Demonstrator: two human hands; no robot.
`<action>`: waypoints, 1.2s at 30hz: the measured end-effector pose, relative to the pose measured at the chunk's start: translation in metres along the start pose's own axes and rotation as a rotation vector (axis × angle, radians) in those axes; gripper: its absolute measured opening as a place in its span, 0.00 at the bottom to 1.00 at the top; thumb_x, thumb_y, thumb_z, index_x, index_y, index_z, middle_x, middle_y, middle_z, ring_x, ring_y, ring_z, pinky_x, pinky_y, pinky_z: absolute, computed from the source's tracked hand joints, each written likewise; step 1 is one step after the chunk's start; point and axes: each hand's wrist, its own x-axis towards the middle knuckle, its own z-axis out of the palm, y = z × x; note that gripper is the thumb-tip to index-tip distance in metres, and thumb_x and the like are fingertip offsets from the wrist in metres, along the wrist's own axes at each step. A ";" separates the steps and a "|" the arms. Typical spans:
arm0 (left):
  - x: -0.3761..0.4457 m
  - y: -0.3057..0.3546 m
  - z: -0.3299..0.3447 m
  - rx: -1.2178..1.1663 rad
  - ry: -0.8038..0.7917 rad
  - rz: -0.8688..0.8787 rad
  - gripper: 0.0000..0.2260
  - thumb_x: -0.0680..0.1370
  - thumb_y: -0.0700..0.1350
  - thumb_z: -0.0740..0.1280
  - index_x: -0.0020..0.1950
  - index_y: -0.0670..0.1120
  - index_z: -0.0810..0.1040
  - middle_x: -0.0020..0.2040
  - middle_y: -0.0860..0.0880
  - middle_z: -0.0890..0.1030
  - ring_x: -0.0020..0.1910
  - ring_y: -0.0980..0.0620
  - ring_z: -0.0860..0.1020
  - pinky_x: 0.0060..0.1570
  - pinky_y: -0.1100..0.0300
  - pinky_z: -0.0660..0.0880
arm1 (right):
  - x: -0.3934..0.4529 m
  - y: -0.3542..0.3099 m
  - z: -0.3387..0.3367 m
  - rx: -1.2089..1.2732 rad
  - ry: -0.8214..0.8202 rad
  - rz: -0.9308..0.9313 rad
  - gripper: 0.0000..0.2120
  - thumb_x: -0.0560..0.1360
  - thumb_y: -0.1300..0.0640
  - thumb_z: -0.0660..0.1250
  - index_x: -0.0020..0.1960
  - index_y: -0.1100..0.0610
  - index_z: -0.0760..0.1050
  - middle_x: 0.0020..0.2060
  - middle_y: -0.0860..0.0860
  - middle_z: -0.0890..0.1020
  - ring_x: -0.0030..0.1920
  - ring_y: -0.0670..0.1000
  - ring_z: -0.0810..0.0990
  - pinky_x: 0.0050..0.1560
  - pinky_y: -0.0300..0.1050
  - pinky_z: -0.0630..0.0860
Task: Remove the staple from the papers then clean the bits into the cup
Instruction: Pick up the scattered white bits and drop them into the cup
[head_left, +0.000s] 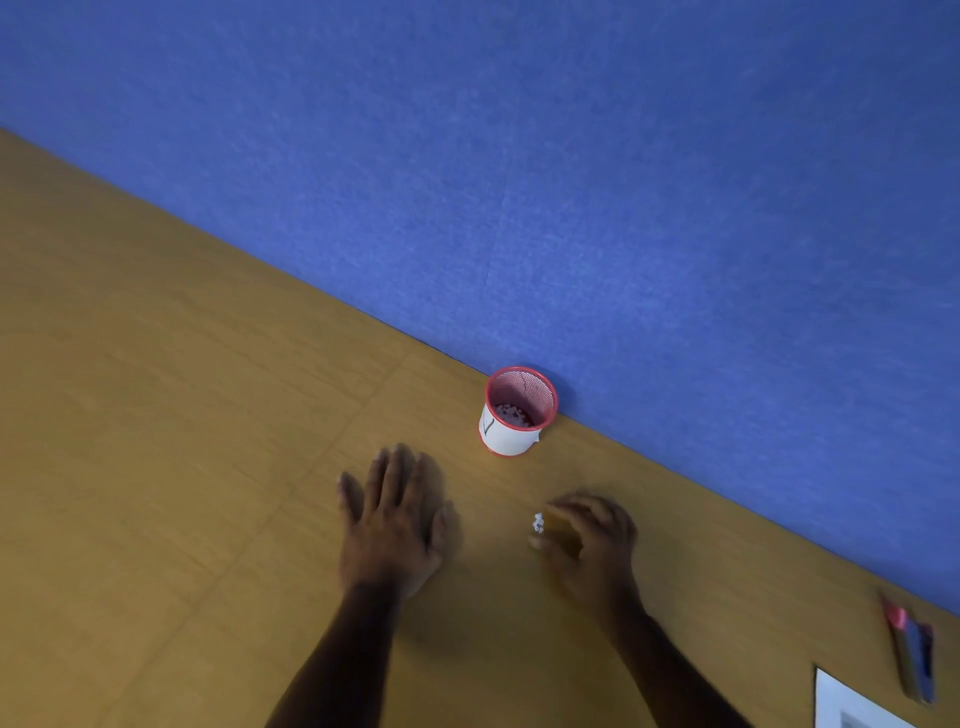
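- closest to the camera, bottom right corner: a corner of the white papers (852, 701) pokes into view, flat on the wooden table (156, 467); looks like some grey print on it but too blurry to read
- just past the papers, near the right edge, there's a longish tool thing (911, 649) with a pink-red end and a dark blue body; it's smeared by blur so I honestly can't say what it is; lying on the table close to the wall
- both forearms come up from the bottom edge, bare, no sleeves showing
- left hand (395, 519) is spread flat, palm down, fingers straight and a bit fanned out; not holding anything, seems to rest on or hover right over the table, can't tell which
- right hand (592, 540) is to the right of it, well apart; fingers curled over with the thumb tucked below; whether it's actually got hold of anything I can't tell, too blurry
- right at those fingertips sits a small white crumpled bit (538, 523); touching the fingers or just beside them, can't say
- further back, the cup (511, 434); red mesh with a white paper wrap round the outside, standing upright right against the blue wall (623, 182); little pale bits are sitting in the bottom; it's beyond both hands, roughly between them
- the blue fuzzy wall fills the whole far side
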 end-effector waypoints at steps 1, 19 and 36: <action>0.000 0.000 0.000 0.001 -0.001 0.003 0.31 0.78 0.61 0.54 0.78 0.48 0.65 0.78 0.43 0.66 0.78 0.43 0.62 0.73 0.31 0.53 | 0.002 0.000 0.002 0.008 -0.014 0.022 0.21 0.67 0.34 0.67 0.51 0.45 0.84 0.52 0.44 0.82 0.59 0.54 0.77 0.63 0.54 0.67; 0.000 0.000 -0.002 0.012 -0.019 0.004 0.31 0.78 0.61 0.53 0.78 0.48 0.65 0.78 0.43 0.65 0.79 0.42 0.61 0.73 0.30 0.54 | 0.013 -0.006 0.005 0.038 -0.056 0.055 0.14 0.70 0.39 0.64 0.40 0.46 0.83 0.43 0.42 0.81 0.52 0.50 0.76 0.57 0.52 0.67; 0.001 0.000 -0.002 0.006 -0.008 0.004 0.30 0.78 0.61 0.53 0.77 0.47 0.66 0.78 0.43 0.66 0.78 0.42 0.62 0.73 0.31 0.54 | 0.033 -0.015 -0.012 0.087 -0.001 -0.011 0.14 0.75 0.42 0.62 0.39 0.51 0.75 0.40 0.46 0.79 0.43 0.53 0.78 0.48 0.50 0.73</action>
